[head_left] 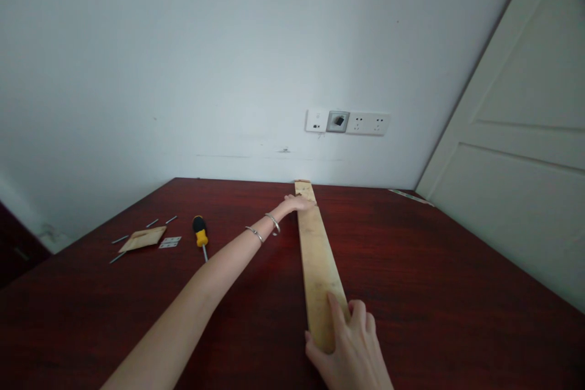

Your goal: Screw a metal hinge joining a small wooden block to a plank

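Observation:
A long, pale wooden board [317,250] lies on the dark red tabletop, running from near me toward the wall. My left hand [301,202], its arm stretched forward with two silver bangles [273,223] on the wrist, is laid across the board near its far end. Those fingers are small in view and partly hidden, but they appear to grip the board. At the near end my right hand [350,341] is closed around the board, the thumb on its left edge and one finger resting on top. A short wooden portion [302,186] shows beyond my left hand, close to the wall.
To the left lie a black-and-yellow screwdriver [200,233], a small wooden piece [144,237], metal hinge-like plates [170,242] and several thin metal rods or screws [119,239]. Sockets [368,124] sit on the white wall. A white panelled door [516,134] borders the table [411,268] at right.

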`<control>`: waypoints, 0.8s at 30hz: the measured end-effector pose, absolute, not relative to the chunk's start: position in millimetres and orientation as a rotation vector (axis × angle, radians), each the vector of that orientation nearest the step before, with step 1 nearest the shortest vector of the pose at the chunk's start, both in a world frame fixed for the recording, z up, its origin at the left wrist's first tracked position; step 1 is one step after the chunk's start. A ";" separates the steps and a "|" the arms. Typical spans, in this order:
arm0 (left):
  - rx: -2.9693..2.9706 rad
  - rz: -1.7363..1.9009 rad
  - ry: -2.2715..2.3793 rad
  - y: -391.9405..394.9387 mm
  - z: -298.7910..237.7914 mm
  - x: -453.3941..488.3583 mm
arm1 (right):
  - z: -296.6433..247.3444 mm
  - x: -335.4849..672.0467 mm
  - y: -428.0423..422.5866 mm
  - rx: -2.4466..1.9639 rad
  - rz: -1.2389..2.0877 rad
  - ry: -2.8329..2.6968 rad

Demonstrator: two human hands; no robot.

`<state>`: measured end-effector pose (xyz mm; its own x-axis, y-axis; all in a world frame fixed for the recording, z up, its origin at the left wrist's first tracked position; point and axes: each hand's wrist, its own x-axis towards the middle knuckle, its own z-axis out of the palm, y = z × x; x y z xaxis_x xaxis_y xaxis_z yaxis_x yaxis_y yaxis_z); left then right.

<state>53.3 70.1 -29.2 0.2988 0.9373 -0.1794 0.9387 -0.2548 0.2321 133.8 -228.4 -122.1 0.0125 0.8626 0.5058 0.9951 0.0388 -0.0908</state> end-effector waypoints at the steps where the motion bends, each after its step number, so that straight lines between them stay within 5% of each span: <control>1: 2.261 -0.003 1.733 73.4 -23.6 46.6 | -122.5 136.5 -229.2 -1.870 -0.427 -1.908; 9: 2.283 0.266 2.039 101.4 33.5 -44.2 | -61.6 166.4 -218.6 -1.587 -0.466 -2.248; 15: 2.251 0.430 2.345 111.8 66.1 -151.2 | -10.4 161.4 -156.6 -1.400 -0.180 -2.472; 24: 2.500 0.084 2.021 69.2 57.0 -311.3 | -0.5 75.2 -50.3 -0.792 0.288 -2.575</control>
